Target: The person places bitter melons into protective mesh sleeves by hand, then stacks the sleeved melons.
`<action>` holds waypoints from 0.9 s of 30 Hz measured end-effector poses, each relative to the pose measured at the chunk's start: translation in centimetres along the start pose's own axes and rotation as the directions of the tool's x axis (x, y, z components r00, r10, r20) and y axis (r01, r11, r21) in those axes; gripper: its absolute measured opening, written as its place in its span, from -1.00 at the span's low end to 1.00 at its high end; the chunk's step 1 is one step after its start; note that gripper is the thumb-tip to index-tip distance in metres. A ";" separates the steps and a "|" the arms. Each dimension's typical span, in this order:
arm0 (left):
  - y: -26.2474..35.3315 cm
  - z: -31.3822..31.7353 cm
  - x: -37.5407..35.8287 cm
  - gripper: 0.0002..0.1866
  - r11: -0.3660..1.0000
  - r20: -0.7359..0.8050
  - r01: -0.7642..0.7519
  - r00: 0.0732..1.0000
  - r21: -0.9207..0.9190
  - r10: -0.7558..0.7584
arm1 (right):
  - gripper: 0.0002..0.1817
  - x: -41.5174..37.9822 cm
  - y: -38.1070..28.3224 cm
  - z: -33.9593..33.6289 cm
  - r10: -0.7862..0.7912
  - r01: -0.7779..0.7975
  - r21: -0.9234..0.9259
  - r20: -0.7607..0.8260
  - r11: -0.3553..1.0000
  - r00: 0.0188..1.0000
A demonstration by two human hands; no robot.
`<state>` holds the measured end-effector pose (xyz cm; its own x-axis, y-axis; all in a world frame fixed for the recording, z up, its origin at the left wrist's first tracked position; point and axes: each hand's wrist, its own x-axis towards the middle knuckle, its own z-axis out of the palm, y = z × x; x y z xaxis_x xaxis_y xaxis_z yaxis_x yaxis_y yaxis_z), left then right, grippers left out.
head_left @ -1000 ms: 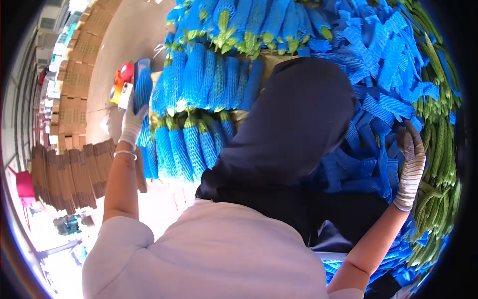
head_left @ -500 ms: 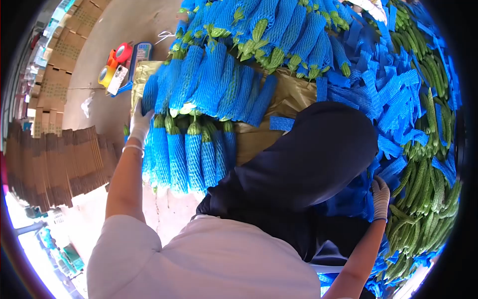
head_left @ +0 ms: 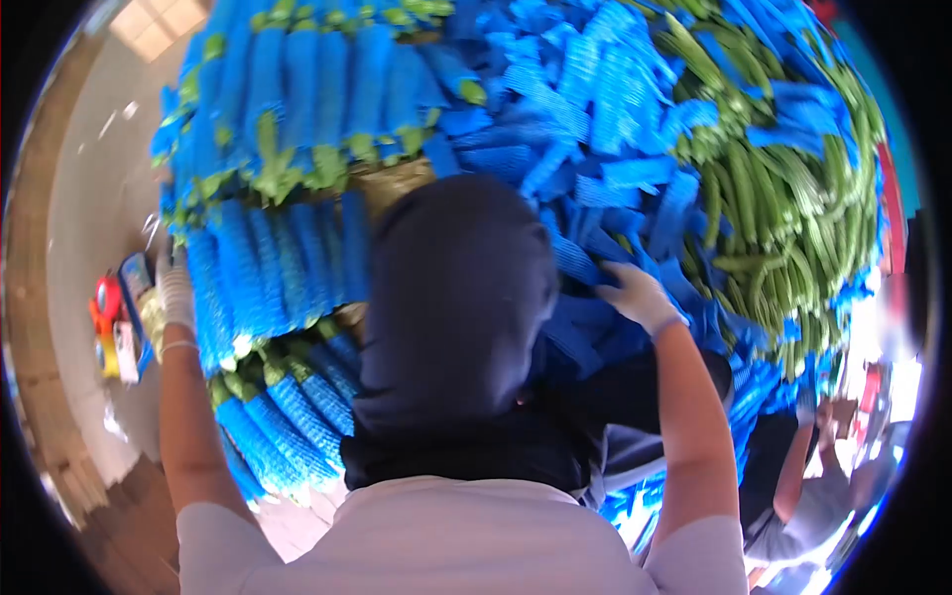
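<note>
My left hand (head_left: 174,288), in a pale glove, lies along the left side of a row of blue-netted gourds (head_left: 263,268), its fingers stretched out. Green ends poke from the blue foam sleeves. My right hand (head_left: 640,297), also gloved, reaches over a heap of loose blue foam net sleeves (head_left: 565,332) beside my raised knee (head_left: 456,297). Its fingers are apart, with nothing visible between them. Bare long green gourds (head_left: 764,208) are piled to the right of the loose sleeves.
More netted gourds (head_left: 307,89) lie in rows at the back, and another row (head_left: 288,407) is nearer me. Tape rolls (head_left: 107,297) lie on the floor at left. Another person's grey sleeve (head_left: 818,511) shows at lower right. Gold sheeting (head_left: 397,183) shows between rows.
The view has swung to the right. My right hand has moved forward from beside my leg onto the loose sleeves. My left hand remains at the left side of the netted row.
</note>
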<state>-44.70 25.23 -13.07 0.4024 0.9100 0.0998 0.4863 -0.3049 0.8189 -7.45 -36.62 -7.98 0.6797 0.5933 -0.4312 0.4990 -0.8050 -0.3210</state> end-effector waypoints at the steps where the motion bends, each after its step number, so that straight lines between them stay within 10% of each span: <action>1: 1.7 1.5 1.9 -0.58 0.982 0.034 -0.179 0.983 -0.063 0.181 | -0.37 0.7 -0.2 2.1 -0.035 0.034 -0.017 -0.028 0.999 0.999; 2: 5.9 3.5 1.9 -0.59 0.961 0.045 -0.243 0.970 0.132 0.239 | -0.27 1.4 -0.5 4.4 -0.064 0.064 -0.006 -0.038 0.998 0.997; 4: 21.8 7.9 -4.1 -0.63 0.909 0.158 -0.362 0.905 -0.206 0.396 | -0.26 1.4 -4.5 5.8 0.205 -0.162 -0.182 0.246 0.970 0.947; 6: 33.0 12.0 -8.4 -0.66 0.777 0.276 -0.443 0.758 -0.448 0.591 | -0.52 2.6 -5.5 10.6 0.105 0.061 -0.386 0.395 0.921 0.913; 8: 38.7 14.7 -11.9 -0.67 0.697 0.381 -0.462 0.604 -0.549 0.700 | -0.63 3.7 -2.4 13.7 -0.034 0.079 -0.153 0.275 0.985 0.961; 10: 42.2 17.3 -14.1 -0.64 0.620 0.550 -0.523 0.306 -0.585 0.777 | -0.65 0.8 -6.4 2.9 0.076 -0.036 -0.121 0.343 0.992 0.936; 12: 45.1 19.7 -15.9 -0.62 0.453 0.612 -0.660 -0.012 -0.599 0.791 | -0.69 -0.3 -4.3 -0.5 -0.166 0.123 0.193 0.227 0.973 0.960; 14: 45.4 22.8 -17.7 -0.56 0.419 0.642 -0.651 -0.138 -0.633 0.754 | -0.74 -1.8 -3.2 -2.7 -0.200 0.145 0.477 0.066 0.867 0.978; 20: 44.4 27.0 -18.7 -0.41 0.571 0.793 -0.617 -0.150 -0.542 0.591 | -0.76 -4.3 -2.7 -6.7 -0.244 0.262 0.618 -0.114 0.742 0.963; 24: 44.4 29.2 -18.9 -0.79 0.566 0.809 -0.622 -0.201 -0.541 0.553 | -0.76 -3.5 -2.1 -3.5 -0.151 0.301 0.634 -0.281 0.712 0.948; 27: 44.1 30.1 -18.9 -0.85 0.502 0.744 -0.746 0.013 -0.437 0.668 | -0.78 -3.6 -2.5 -5.1 0.013 0.363 0.341 -0.744 0.867 0.668</action>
<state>-7.53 -13.81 4.16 0.9074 -0.4005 0.1275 -0.3951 -0.7090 0.5841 -8.36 -36.71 -1.29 0.8604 0.3837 0.3353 0.4963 -0.4815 -0.7224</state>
